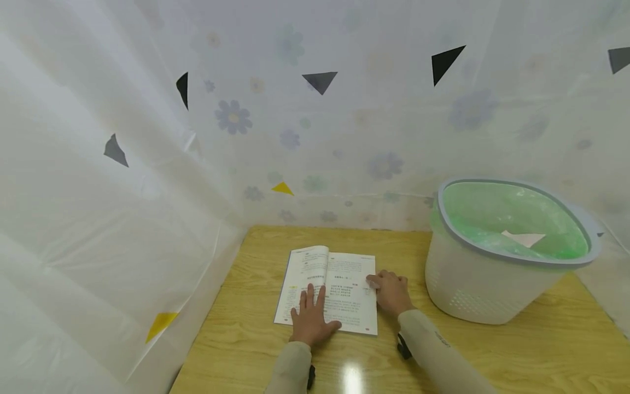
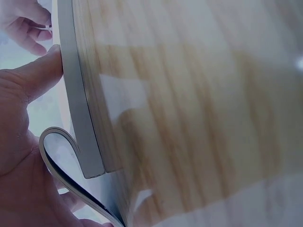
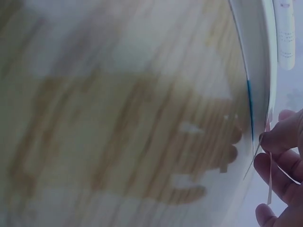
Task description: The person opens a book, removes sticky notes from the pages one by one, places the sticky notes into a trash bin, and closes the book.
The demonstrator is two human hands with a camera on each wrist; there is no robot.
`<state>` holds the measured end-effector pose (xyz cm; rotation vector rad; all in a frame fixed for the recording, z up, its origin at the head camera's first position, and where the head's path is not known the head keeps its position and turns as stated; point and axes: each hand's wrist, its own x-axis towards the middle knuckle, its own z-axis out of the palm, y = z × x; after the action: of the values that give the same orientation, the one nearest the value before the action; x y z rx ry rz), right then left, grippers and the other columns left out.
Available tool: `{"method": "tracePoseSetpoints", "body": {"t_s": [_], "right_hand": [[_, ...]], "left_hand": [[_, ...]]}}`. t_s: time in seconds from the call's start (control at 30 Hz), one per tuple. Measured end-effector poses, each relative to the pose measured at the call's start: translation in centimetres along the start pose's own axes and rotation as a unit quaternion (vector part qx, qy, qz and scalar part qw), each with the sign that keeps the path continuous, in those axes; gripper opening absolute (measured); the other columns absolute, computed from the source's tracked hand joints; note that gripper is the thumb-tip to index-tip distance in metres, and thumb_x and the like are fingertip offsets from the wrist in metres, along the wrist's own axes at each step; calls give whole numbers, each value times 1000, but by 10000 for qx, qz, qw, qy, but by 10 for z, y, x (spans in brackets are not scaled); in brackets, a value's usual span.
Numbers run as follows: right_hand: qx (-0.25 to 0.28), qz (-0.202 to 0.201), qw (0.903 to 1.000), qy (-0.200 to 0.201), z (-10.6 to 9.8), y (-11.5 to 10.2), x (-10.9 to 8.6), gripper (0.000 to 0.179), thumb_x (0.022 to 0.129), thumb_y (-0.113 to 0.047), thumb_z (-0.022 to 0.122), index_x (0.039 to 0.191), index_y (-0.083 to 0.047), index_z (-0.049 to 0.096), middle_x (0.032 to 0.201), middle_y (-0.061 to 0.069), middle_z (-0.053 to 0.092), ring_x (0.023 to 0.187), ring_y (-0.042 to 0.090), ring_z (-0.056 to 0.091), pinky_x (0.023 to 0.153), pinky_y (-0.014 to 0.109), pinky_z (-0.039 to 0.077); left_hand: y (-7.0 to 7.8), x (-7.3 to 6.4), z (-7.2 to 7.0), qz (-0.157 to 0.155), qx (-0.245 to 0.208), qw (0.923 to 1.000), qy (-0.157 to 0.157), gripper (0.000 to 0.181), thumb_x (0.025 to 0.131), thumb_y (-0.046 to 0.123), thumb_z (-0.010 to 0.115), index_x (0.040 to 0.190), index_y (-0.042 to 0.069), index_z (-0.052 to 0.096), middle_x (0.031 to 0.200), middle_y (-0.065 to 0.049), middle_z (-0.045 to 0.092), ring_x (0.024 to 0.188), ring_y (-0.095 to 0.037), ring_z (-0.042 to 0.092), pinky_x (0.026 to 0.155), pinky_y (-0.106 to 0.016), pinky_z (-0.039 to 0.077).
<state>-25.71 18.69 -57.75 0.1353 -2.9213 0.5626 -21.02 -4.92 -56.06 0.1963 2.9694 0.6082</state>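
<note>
An open book with printed white pages lies on the wooden table, its left-hand pages arching up near the spine. My left hand rests on the lower middle of the book with fingers spread. In the left wrist view, the thumb lies over the thick block of pages, beside a curled-over part of the book. At the book's right edge, my right hand pinches a thin pale strip between thumb and fingers. The strip's exact kind cannot be made out.
A white and green plastic basket with a grey rim stands right of the right hand. Flower-printed plastic sheeting hangs behind the wooden table and along its left side. A light reflects off the table's front.
</note>
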Motion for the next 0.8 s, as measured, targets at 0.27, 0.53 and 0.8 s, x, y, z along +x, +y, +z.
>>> {"method": "tracePoseSetpoints", "body": {"t_s": [0.27, 0.53, 0.8], "right_hand": [[371, -20, 9986, 363, -7, 4, -3, 25, 91, -8, 65, 112, -18, 75, 107, 8, 71, 103, 32, 65, 92, 60, 38], [757, -213, 9943, 714, -24, 1, -1, 24, 93, -12, 65, 116, -11, 73, 112, 10, 69, 105, 31, 65, 89, 53, 47], [1628, -753, 9726, 1481, -64, -20, -14, 31, 88, 2, 62, 116, -7, 71, 112, 11, 68, 105, 29, 65, 90, 50, 55]], "left_hand": [[1, 0, -2, -4, -25, 10000, -10, 99, 78, 53, 77, 157, 20, 28, 167, -16, 18, 152, -43, 20, 111, -75, 24], [2, -3, -4, 20, -80, 10000, 18, 98, 79, 51, 78, 157, 19, 28, 166, -17, 18, 152, -43, 20, 111, -76, 24], [1, -1, -1, -4, -118, 9999, 5, 98, 78, 50, 78, 157, 19, 28, 167, -16, 17, 153, -43, 19, 111, -75, 23]]}}
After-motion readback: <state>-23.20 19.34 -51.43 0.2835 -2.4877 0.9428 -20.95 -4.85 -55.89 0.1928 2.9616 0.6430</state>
